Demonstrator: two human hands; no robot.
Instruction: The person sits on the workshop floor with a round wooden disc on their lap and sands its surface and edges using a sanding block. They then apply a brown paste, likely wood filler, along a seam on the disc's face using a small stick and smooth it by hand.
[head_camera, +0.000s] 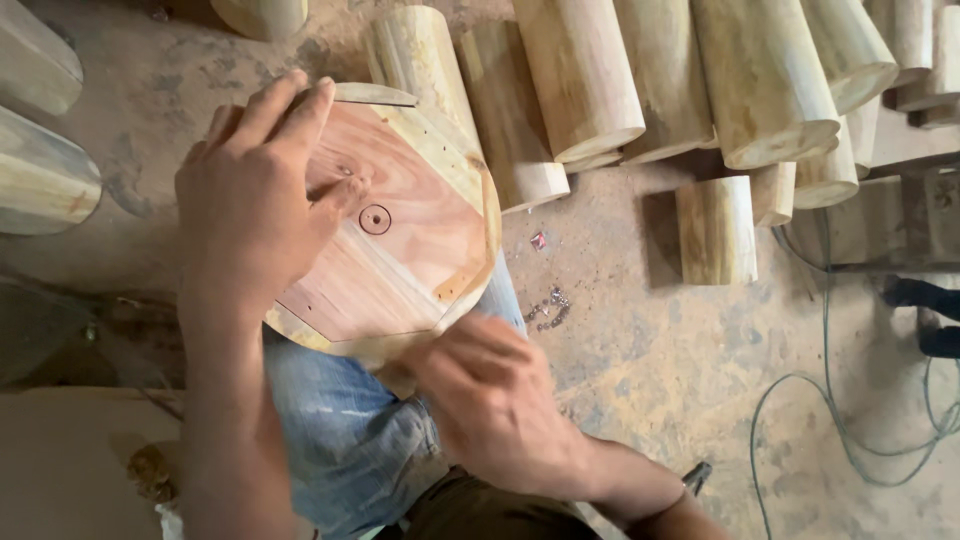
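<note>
The left hand (255, 190) is lying open-palmed across the round reddish wooden disc (400, 230) (propped on a denim-clad knee (340, 420)), while the blurred right hand (490, 400) is pinching its lower rim.

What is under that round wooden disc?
The round wooden disc rests on a knee in blue jeans. The right hand blurs its lower edge; the left hand lies on top.

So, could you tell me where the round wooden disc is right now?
In the head view, the round wooden disc sits left of centre on the person's knee, under the left hand, with the right hand at its lower edge.
</note>
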